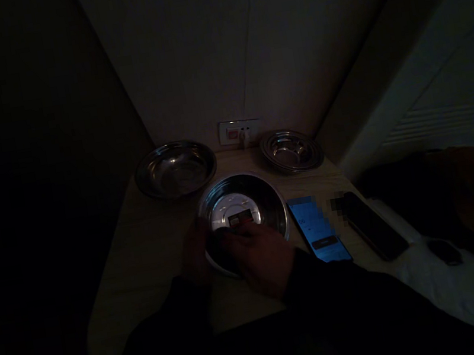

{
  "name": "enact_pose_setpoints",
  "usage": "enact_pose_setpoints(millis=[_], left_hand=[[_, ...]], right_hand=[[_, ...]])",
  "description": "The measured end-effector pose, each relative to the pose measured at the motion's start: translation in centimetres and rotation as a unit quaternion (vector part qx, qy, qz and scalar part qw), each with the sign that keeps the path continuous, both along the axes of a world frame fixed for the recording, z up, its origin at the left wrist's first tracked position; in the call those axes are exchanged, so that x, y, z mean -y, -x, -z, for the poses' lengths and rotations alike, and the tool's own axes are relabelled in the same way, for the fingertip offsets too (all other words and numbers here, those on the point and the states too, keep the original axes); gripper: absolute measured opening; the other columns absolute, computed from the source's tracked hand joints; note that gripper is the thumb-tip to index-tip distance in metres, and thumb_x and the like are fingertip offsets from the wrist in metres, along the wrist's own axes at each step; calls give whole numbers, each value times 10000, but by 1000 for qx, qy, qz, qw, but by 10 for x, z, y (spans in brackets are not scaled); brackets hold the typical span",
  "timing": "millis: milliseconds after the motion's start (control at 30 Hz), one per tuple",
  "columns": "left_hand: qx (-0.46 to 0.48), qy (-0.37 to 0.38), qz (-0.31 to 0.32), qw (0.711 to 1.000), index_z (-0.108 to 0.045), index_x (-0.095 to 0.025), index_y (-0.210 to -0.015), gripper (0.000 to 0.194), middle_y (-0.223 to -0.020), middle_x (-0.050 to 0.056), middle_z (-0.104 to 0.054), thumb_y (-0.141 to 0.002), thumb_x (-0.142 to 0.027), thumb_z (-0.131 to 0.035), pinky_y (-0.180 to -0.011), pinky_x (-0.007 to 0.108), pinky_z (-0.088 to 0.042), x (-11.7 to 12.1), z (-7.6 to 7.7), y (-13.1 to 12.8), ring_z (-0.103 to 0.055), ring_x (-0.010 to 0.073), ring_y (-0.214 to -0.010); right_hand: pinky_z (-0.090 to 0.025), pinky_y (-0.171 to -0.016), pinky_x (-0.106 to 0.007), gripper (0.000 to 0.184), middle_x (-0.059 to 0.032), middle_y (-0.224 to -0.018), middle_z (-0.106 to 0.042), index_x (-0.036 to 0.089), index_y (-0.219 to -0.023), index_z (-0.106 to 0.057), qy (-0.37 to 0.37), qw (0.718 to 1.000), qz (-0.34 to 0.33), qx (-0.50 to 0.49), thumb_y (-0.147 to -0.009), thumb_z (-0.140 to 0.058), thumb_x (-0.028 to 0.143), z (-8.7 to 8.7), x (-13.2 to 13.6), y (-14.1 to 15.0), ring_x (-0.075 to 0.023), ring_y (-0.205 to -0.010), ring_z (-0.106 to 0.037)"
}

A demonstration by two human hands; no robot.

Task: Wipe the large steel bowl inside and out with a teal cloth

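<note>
A steel bowl with a dark label on its inner bottom sits in the middle of a small wooden table. My left hand is wrapped round the bowl's left rim and holds it. My right hand reaches over the near rim into the bowl, fingers bent and pressed toward the inside. Something dark lies under its fingertips, too dim to name. The light is very low, so the finger edges are hard to make out.
A wide steel basin stands at the back left and a stack of smaller steel bowls at the back right. A lit phone and a dark phone-like slab lie to the right. Behind is a wall socket.
</note>
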State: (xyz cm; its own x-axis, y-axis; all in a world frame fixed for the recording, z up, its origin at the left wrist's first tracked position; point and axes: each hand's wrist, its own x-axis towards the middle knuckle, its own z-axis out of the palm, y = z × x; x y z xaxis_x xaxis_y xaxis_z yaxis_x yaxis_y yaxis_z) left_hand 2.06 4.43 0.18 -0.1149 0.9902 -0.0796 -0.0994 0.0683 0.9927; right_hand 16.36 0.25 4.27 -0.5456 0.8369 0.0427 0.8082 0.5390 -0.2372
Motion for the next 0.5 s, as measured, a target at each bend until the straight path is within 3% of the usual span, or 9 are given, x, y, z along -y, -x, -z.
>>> enact_pose_setpoints(millis=[133, 200, 333, 433, 500], left_hand=[[10, -21, 14, 1000, -668, -159, -815, 490, -807, 55, -711, -707, -625, -559, -688, 318, -509, 3, -1, -2, -634, 213, -760], [19, -25, 22, 999, -677, -163, -849, 495, -842, 56, -714, -714, -624, -558, -708, 322, -509, 4, 2, -2, -635, 217, -784], [25, -15, 18, 999, -670, -186, -775, 459, -757, 34, -683, -715, -623, -547, -679, 323, -500, -1, 14, 2, -606, 196, -703], [7, -4, 6, 1000, -620, -200, -647, 427, -622, 17, -612, -746, -602, -517, -581, 311, -474, -4, 17, 5, -564, 183, -605], [-16, 4, -10, 1000, -602, -203, -619, 392, -592, 12, -594, -745, -569, -540, -558, 303, -464, -3, 14, 6, -559, 184, -594]], right_hand=[[-428, -829, -450, 311, -21, -1155, -677, 209, -1140, -604, 37, 998, -5, 45, -852, -488, 185, -3, 16, -25, -267, -999, -541], [-422, -836, -462, 315, -31, -1196, -657, 200, -1149, -598, 35, 998, -11, 42, -854, -487, 187, -2, 17, -27, -272, -1016, -536], [-427, -895, -404, 389, -28, -1327, -568, 173, -1226, -551, 19, 998, -15, -61, -850, -457, 144, 11, 5, -4, -240, -1078, -496], [-436, -904, -330, 441, -56, -1251, -608, 150, -1263, -515, 25, 990, 15, -140, -829, -448, 113, 15, -1, 14, -204, -1053, -505], [-447, -867, -321, 441, -67, -1156, -649, 148, -1268, -509, 43, 991, 14, -127, -830, -457, 131, 10, -1, 14, -201, -1027, -522]])
